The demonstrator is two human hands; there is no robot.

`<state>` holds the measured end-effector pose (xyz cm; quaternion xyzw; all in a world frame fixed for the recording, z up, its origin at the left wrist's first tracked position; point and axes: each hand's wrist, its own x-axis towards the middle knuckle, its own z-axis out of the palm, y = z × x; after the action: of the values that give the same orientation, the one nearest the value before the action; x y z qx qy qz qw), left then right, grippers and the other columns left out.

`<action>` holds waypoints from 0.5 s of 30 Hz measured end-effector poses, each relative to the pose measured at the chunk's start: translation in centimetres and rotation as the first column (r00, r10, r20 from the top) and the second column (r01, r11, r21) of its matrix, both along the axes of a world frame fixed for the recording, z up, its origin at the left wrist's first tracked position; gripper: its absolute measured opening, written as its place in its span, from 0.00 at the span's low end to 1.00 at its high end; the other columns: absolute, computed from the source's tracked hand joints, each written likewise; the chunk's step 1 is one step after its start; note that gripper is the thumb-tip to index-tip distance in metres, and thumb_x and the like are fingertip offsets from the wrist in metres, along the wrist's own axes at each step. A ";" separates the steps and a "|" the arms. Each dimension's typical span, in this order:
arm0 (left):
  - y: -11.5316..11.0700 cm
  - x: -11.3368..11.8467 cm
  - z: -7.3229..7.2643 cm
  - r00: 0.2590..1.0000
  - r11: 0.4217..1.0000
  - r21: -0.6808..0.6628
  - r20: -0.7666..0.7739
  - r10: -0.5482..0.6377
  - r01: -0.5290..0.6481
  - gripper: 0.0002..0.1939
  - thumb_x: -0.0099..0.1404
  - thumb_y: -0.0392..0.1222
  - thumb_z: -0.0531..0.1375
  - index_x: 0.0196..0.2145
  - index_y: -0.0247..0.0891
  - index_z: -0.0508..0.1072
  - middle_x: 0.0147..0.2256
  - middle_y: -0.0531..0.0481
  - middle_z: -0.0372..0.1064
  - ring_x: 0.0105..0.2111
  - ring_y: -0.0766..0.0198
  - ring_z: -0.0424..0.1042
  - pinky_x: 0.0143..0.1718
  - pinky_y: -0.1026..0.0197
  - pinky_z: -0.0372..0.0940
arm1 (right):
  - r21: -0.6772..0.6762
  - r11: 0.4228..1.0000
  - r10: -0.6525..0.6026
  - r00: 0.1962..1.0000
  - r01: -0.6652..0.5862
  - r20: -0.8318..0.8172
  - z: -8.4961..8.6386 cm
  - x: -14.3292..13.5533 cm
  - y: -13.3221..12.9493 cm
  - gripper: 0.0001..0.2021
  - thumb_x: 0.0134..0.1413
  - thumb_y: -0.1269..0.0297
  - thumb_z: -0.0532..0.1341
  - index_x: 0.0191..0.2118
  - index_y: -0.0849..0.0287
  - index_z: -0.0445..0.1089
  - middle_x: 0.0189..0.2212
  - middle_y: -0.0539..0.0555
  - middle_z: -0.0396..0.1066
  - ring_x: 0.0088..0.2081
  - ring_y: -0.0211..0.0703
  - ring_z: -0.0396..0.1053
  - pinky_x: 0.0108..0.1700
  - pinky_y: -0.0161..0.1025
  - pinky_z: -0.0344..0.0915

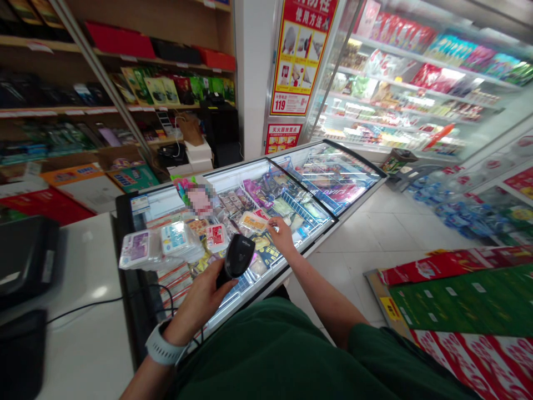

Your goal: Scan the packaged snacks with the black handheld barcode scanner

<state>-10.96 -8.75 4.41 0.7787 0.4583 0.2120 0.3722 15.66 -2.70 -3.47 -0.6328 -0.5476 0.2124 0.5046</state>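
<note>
My left hand [208,291], with a pale watch strap on its wrist, is wrapped round a black handheld scanner [239,255]. The scanner is above the glass lid of a chest freezer [272,278]. To its right, my right hand [281,233] pinches the edge of a flat packet with a yellow and white label [254,222]. Left of the scanner, a red-labelled pack [216,237], a blue-labelled pack [175,238] and a purple-labelled pack [136,246] lie on the freezer top.
A white counter [87,328] with black devices stands at the left, a cable running from it toward the freezer. Stocked shelves [166,105] stand behind. Green and red cartons [466,300] are at the lower right.
</note>
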 end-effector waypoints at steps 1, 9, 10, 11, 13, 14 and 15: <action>0.0 0.0 0.0 1.000 1.000 -0.003 0.002 -0.001 0.001 0.18 0.61 0.49 0.58 0.46 0.38 0.68 0.42 0.43 0.73 0.41 0.53 0.73 0.43 0.53 0.66 | -0.003 1.000 -0.002 1.000 0.002 -0.001 0.0 0.0 0.0 0.08 0.53 0.61 0.58 0.38 0.57 0.66 0.36 0.52 0.71 0.39 0.43 0.71 0.46 0.40 0.66; 0.1 -0.1 -0.6 1.000 1.000 -0.019 -0.025 -0.010 0.010 0.17 0.61 0.49 0.57 0.45 0.38 0.68 0.41 0.44 0.73 0.40 0.53 0.73 0.42 0.54 0.66 | -0.172 0.980 -0.123 0.985 0.102 -0.118 -0.7 0.2 0.5 0.09 0.49 0.62 0.60 0.38 0.56 0.67 0.36 0.51 0.72 0.40 0.41 0.70 0.47 0.39 0.65; 0.1 -0.2 -0.7 1.000 1.000 -0.016 -0.027 -0.010 0.009 0.17 0.61 0.49 0.57 0.45 0.38 0.68 0.41 0.44 0.73 0.41 0.53 0.73 0.42 0.54 0.65 | -0.209 0.969 -0.159 0.978 0.129 -0.133 -0.9 0.4 0.8 0.08 0.49 0.62 0.60 0.37 0.57 0.68 0.34 0.50 0.72 0.38 0.42 0.70 0.46 0.39 0.65; 0.1 -0.3 -0.9 1.000 1.000 -0.013 -0.028 -0.010 0.010 0.17 0.62 0.49 0.57 0.45 0.38 0.68 0.42 0.44 0.73 0.42 0.53 0.72 0.43 0.54 0.65 | -0.241 0.959 -0.189 0.971 0.151 -0.144 -1.2 0.7 1.2 0.07 0.49 0.63 0.60 0.35 0.57 0.68 0.32 0.50 0.72 0.37 0.42 0.70 0.44 0.39 0.66; -0.1 -0.6 -1.4 0.999 1.000 -0.013 -0.030 -0.009 0.008 0.17 0.62 0.49 0.57 0.46 0.38 0.68 0.43 0.43 0.73 0.42 0.52 0.72 0.44 0.54 0.65 | -0.310 0.934 -0.238 0.956 0.178 -0.169 -1.8 1.4 2.0 0.05 0.50 0.64 0.59 0.33 0.59 0.68 0.27 0.50 0.71 0.32 0.41 0.70 0.40 0.39 0.67; -0.1 -0.8 -1.6 1.000 1.000 -0.018 -0.030 -0.006 0.005 0.18 0.62 0.49 0.57 0.46 0.38 0.68 0.43 0.43 0.73 0.43 0.52 0.72 0.44 0.53 0.65 | -0.346 0.920 -0.259 0.948 0.184 -0.183 -2.1 1.7 2.4 0.05 0.51 0.64 0.58 0.32 0.60 0.68 0.25 0.50 0.71 0.30 0.40 0.70 0.38 0.38 0.67; -0.2 -0.9 -1.8 1.000 1.000 -0.025 -0.028 0.002 -0.003 0.18 0.62 0.50 0.56 0.47 0.38 0.67 0.43 0.43 0.73 0.43 0.52 0.72 0.44 0.53 0.65 | -0.381 0.906 -0.275 0.941 0.185 -0.196 -2.4 2.0 2.9 0.06 0.53 0.65 0.58 0.31 0.61 0.68 0.24 0.50 0.70 0.29 0.39 0.70 0.37 0.38 0.67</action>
<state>-11.88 -8.97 2.61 0.7762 0.4672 0.1959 0.3753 17.62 0.18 -5.90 -0.7432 -0.3543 0.3234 0.4664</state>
